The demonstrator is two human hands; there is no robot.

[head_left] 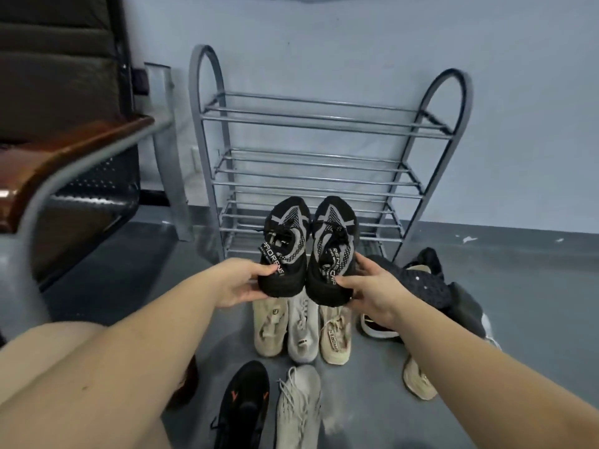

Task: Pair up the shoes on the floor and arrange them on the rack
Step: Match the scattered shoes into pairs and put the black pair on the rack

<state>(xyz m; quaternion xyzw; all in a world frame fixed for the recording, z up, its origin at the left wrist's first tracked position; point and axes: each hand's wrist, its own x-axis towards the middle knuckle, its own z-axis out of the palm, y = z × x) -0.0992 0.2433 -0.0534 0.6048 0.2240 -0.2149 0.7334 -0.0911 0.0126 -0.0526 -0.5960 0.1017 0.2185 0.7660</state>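
Room to move lies mainly in the gap between the raised shoes and the rack (311,124), whose metal rails stand bare from top tier to bottom against the pale wall (356,34). A bench (74,163) with a wooden armrest and perforated seat crowds the left edge; the floor (518,286) to the right of the rack is open.

Left hand (241,283) grips the heel of the left black shoe (285,247), thumb curled over the collar. Right hand (372,293) grips the heel of the right black shoe (332,251) the same way. Both shoes are held side by side, touching, toes pointing at the rack's lower tiers, above the floor.

The pair is black knit with grey curved bands, black laces and lettered tongue straps.

Under the hands three shoes lie in a row, toes towards the camera: a beige shoe (269,328), a grey shoe (303,332), another beige one (335,338). Nearer the camera lie a black shoe with orange marks (244,406) and a pale knit shoe (298,409). To the right a dark heap (431,286) of shoes sits by the rack's foot, with a beige shoe (418,380) beside the right forearm
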